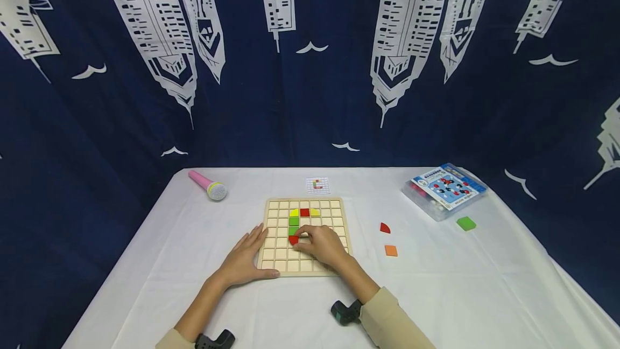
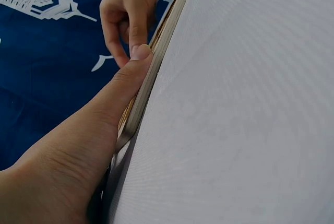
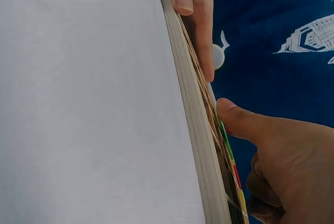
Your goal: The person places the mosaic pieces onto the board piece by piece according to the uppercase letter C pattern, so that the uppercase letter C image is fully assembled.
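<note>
A wooden grid board (image 1: 281,266) lies on the white table. My left hand (image 1: 247,257) spreads along its left side, fingers straight, thumb on the front edge. With thumb and index finger, my right hand (image 1: 323,245) pinches a red tile (image 1: 293,240) over a cell left of the board's middle. Just behind that tile lie two green square tiles (image 1: 293,221) in a column. Past them a yellow quarter-round tile (image 1: 294,213), a red square tile (image 1: 304,212) and a second yellow tile (image 1: 315,212) form a row. In the right wrist view, the right thumb hides most of the pinched tile.
Right of the board lie a red quarter-round tile (image 1: 385,228), an orange square tile (image 1: 390,251) and a green tile (image 1: 466,223). A plastic case (image 1: 443,190) stands at the back right. Behind the board is a pattern card (image 1: 317,185); a pink toy microphone (image 1: 207,185) lies back left.
</note>
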A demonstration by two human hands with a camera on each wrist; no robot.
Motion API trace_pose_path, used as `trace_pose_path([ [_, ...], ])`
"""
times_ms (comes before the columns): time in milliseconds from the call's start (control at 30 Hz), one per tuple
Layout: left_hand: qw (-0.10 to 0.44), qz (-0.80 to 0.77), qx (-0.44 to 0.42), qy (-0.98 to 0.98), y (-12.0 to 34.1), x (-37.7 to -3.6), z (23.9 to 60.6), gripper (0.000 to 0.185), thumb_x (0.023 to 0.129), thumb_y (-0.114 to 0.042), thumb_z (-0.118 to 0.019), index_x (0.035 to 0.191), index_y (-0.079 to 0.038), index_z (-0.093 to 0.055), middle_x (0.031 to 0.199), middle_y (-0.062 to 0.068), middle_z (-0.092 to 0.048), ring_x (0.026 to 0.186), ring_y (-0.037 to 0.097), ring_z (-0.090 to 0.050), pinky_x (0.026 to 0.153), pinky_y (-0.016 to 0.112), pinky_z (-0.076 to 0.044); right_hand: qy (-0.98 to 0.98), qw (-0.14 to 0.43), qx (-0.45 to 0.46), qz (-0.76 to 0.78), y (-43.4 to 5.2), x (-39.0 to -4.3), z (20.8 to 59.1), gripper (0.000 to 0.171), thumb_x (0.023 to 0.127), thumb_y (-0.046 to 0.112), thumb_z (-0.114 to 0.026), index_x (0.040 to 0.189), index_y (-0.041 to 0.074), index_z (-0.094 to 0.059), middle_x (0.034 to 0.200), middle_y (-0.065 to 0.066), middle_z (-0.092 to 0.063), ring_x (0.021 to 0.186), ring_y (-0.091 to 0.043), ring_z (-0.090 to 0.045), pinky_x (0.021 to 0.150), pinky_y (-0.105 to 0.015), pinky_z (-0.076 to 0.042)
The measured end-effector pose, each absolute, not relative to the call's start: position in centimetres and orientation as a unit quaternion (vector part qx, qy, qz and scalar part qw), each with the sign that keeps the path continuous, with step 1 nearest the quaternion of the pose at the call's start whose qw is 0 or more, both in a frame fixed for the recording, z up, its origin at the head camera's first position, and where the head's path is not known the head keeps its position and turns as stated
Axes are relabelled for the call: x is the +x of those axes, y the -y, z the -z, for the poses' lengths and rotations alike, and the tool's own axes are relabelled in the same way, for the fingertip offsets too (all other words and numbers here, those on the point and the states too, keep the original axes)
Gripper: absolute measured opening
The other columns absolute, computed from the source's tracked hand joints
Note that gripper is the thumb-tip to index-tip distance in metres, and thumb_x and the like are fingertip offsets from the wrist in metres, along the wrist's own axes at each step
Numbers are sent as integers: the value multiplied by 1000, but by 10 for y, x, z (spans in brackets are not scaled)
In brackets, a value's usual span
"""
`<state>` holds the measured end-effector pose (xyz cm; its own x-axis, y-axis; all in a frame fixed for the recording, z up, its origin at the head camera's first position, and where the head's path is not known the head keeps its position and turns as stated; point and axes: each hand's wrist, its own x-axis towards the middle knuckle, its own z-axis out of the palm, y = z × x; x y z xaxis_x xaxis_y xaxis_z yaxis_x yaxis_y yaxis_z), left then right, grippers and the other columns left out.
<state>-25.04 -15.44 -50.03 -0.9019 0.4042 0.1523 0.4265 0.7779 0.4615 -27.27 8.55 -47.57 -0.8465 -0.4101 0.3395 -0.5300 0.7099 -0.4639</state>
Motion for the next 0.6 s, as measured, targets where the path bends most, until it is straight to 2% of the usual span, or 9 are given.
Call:
trace_pose_path([
  [600, 19, 250, -216, 943, 153, -251, 501, 116, 61, -75, -63, 145, -4, -27, 152, 12, -17, 139, 25, -14, 112, 41, -12, 922, 96, 246, -285, -89, -269, 475, 31, 77, 36, -74, 102, 18, -70, 47, 12, -37, 43, -2, -27, 40, -19, -25],
])
